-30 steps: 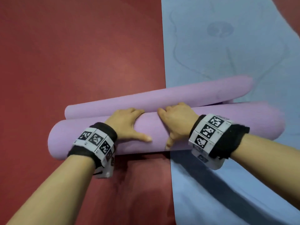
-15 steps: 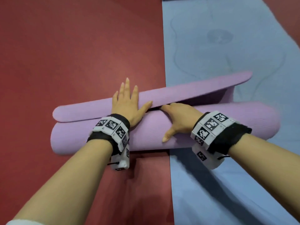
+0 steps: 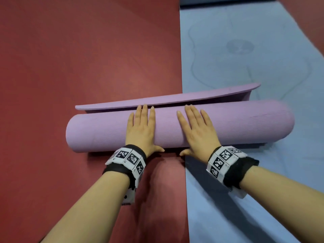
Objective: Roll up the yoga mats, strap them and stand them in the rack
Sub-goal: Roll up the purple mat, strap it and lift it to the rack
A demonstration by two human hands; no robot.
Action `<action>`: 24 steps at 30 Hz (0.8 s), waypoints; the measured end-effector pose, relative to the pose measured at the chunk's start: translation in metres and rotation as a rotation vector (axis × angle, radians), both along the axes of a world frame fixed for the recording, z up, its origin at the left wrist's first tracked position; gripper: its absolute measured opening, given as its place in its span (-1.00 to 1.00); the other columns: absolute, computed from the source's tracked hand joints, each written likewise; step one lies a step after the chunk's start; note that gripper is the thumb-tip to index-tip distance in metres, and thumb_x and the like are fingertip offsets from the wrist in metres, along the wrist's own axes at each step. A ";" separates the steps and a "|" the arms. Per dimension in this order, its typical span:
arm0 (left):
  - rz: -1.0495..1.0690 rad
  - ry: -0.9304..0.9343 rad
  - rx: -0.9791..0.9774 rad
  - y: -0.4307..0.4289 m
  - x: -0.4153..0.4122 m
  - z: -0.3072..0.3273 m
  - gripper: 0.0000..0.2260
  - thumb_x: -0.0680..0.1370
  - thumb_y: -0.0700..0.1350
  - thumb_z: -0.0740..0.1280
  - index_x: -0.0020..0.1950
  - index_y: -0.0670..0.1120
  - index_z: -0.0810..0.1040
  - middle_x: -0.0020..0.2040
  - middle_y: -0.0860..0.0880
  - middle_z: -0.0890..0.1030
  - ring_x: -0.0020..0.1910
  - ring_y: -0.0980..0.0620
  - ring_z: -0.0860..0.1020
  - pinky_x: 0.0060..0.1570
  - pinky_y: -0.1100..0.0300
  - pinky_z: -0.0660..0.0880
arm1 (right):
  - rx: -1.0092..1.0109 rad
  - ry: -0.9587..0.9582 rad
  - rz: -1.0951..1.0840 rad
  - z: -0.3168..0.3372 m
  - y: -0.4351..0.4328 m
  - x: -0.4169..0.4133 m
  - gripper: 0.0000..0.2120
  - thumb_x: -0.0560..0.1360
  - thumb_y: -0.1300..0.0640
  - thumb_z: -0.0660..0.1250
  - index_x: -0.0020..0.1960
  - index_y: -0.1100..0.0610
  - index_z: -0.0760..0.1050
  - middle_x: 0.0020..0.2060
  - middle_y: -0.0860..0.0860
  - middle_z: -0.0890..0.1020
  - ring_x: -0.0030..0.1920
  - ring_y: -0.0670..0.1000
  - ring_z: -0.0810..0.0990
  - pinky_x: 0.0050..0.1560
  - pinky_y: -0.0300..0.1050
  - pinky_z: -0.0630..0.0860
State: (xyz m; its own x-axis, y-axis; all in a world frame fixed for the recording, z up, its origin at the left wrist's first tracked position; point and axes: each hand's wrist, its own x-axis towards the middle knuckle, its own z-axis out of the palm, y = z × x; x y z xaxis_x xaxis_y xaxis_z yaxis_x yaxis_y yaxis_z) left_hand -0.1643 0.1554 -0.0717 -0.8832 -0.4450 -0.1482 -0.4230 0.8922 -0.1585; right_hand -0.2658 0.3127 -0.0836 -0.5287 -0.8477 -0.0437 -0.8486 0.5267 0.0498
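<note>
Purple yoga mat (image 3: 228, 123), nearly rolled, lying across a red mat (image 3: 78, 58) and a pale blue mat (image 3: 254, 41).

Left hand (image 3: 142, 130) and right hand (image 3: 198, 132) lie flat on the roll, fingers extended, gripping nothing; the loose end (image 3: 166, 99) juts stiffly behind. Both wrists carry marker bands (image 3: 128, 159). A dark strip borders the blue mat's far end.

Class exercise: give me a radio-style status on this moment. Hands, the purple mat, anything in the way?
Left hand and right hand open, flat on rolled purple foam yoga mat. Loose end flap not yet rolled in. No strap visible. Nothing in the way.
</note>
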 end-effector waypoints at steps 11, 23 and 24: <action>-0.035 -0.175 0.222 -0.055 -0.056 0.019 0.24 0.14 0.43 0.43 0.53 0.03 -0.28 0.56 -0.06 -0.21 0.52 -0.10 -0.24 0.45 -0.10 -0.08 | 0.097 -0.137 0.046 0.026 -0.039 -0.063 0.32 0.14 -0.30 0.53 0.54 0.10 -0.27 0.52 0.21 -0.17 0.53 0.17 -0.19 0.48 0.08 -0.24; -0.138 -0.132 0.188 -0.072 -0.075 0.017 0.24 0.06 0.47 0.42 0.55 -0.04 -0.02 0.37 -0.10 0.29 0.39 -0.09 0.22 0.41 0.01 0.04 | 0.079 -0.286 -0.175 0.033 -0.068 -0.087 0.21 0.00 -0.58 0.31 0.44 0.13 0.19 0.33 0.10 0.33 0.35 0.12 0.24 0.36 0.14 0.10; -0.149 -0.132 0.171 -0.071 -0.072 0.017 0.24 0.05 0.47 0.42 0.54 -0.05 -0.01 0.36 -0.11 0.29 0.39 -0.10 0.21 0.41 0.01 0.04 | 0.067 -0.287 -0.179 0.033 -0.070 -0.088 0.16 -0.01 -0.58 0.30 0.36 0.14 0.27 0.30 0.09 0.35 0.34 0.12 0.26 0.38 0.14 0.08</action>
State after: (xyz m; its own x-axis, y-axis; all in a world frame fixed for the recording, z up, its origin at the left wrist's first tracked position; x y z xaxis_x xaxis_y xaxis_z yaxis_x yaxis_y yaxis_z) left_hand -0.2367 0.0847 -0.0547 -0.9052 -0.2704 -0.3280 -0.2709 0.9616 -0.0449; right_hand -0.3536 0.2430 -0.0501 -0.6267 -0.7328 -0.2650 -0.7275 0.6721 -0.1381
